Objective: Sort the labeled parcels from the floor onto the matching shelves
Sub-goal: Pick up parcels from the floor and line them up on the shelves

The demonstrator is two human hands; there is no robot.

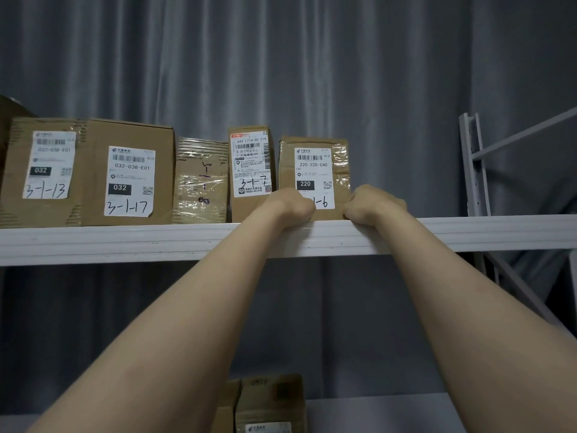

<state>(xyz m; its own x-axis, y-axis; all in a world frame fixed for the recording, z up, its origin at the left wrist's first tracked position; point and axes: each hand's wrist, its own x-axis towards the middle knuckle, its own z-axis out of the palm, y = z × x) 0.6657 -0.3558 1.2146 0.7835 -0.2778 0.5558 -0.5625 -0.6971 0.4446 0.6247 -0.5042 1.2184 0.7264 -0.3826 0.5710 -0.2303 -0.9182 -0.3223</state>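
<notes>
Evidently the placing step is in hand: the left hand (293, 203) and the right hand (371, 206) are curled, knuckles toward the camera, around the two lower corners of the 220 parcel (312, 164). That parcel is stood upright at the front edge of the upper shelf (125, 242), just beside the 3-1-7 parcel (251, 164), with the 3-1-17 box (131, 179) farther left. Next, a level push back into line with the row seems called for, then a release; an uneven push could tip it.
</notes>
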